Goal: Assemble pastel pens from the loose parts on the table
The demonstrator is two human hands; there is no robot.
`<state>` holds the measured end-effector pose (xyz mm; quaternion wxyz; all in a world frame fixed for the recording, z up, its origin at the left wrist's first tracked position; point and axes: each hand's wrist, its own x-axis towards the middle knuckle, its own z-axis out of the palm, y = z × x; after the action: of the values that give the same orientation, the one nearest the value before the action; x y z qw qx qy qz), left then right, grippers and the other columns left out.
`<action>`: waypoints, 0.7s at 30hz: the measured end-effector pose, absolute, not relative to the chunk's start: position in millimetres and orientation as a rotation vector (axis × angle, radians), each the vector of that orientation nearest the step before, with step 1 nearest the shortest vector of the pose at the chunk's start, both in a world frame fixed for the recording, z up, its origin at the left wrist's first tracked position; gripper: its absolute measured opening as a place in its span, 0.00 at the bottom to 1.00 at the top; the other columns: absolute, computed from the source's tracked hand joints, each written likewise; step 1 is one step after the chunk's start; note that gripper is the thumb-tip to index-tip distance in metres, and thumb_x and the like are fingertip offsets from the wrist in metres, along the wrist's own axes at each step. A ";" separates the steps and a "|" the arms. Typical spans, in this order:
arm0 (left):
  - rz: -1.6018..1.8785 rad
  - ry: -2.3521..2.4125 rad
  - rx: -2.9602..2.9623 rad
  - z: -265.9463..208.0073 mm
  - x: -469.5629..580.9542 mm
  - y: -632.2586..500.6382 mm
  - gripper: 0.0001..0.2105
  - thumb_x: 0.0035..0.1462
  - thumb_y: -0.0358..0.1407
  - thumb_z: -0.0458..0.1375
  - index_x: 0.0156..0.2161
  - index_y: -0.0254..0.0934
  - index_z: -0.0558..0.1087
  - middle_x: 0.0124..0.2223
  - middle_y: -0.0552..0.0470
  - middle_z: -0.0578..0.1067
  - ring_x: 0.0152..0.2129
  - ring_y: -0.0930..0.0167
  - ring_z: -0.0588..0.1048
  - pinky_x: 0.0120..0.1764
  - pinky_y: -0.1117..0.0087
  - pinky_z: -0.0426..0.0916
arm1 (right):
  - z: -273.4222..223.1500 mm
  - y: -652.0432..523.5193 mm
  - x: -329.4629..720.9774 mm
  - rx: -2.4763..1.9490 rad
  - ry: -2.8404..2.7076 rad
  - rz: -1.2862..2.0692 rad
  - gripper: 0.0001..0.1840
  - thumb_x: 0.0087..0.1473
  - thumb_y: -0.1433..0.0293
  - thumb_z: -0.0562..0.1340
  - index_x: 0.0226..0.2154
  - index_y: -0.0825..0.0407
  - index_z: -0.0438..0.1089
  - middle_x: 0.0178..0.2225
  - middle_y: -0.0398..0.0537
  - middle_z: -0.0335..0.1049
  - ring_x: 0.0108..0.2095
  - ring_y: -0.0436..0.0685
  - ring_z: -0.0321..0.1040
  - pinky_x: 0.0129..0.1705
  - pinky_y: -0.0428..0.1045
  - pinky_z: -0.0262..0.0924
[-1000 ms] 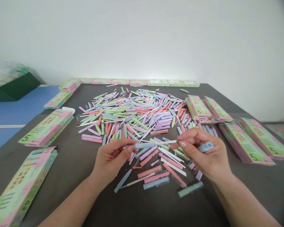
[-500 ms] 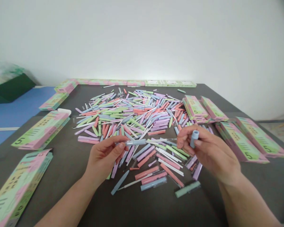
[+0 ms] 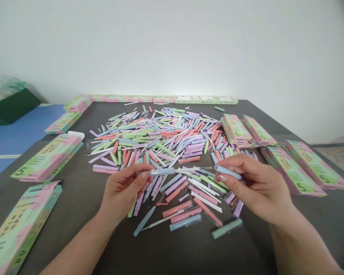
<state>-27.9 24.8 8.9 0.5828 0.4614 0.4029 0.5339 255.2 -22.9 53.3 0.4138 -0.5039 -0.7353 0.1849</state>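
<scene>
My left hand point(image 3: 122, 193) is closed in a pinch around a light blue pen front section point(image 3: 164, 172) with a clear cap on its left part. Out of its right end runs a thin white refill point(image 3: 190, 169) with a dark and red printed tip. Between the thumb and fingers of my right hand point(image 3: 258, 187) is a light blue pen barrel point(image 3: 228, 172), its hollow end facing left, close to the refill's tip. The two parts look apart. Beneath both hands spreads a heap of pen parts point(image 3: 157, 147) in purple, green, coral and blue.
Printed pastel boxes line the table's left point(image 3: 47, 156), right point(image 3: 298, 170) and back point(image 3: 163, 99). Near the front lie loose pieces, among them a green barrel point(image 3: 227, 229) and a blue barrel point(image 3: 144, 221). A dark green bin point(image 3: 14, 107) stands on a blue surface at left.
In my right hand the barrel has turned from roughly upright to nearly level, its hollow end now facing the refill. My left hand has barely moved.
</scene>
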 end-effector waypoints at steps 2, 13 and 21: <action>1.239 0.947 1.119 6.3 -29.7 24.8 0.11 0.46 0.38 0.70 0.37 0.41 0.82 0.24 0.53 0.77 0.16 0.81 0.69 0.18 0.84 0.61 | 55.3 -22.7 253.7 -1.249 -1.864 0.344 0.09 0.55 0.71 0.66 0.40 0.48 0.73 0.32 0.44 0.77 0.26 0.50 0.71 0.24 0.44 0.59; 1.206 0.995 1.388 7.3 -28.8 18.2 0.07 0.54 0.35 0.64 0.39 0.39 0.81 0.28 0.51 0.78 0.21 0.77 0.72 0.21 0.82 0.63 | 56.1 -16.8 243.0 -0.990 -2.038 0.381 0.19 0.55 0.79 0.63 0.49 0.50 0.72 0.37 0.47 0.77 0.35 0.51 0.72 0.34 0.45 0.64; 1.147 1.053 1.620 16.1 -23.6 10.9 0.07 0.54 0.31 0.62 0.38 0.36 0.81 0.31 0.50 0.79 0.23 0.74 0.74 0.26 0.78 0.69 | 53.3 -18.6 235.4 -1.087 -2.147 0.479 0.14 0.59 0.75 0.60 0.48 0.51 0.68 0.37 0.49 0.74 0.34 0.54 0.70 0.34 0.48 0.63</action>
<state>-23.6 10.9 16.1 0.4325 0.6501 0.4225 0.4603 235.4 -18.6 53.3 0.3372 -0.4170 -0.8238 0.1838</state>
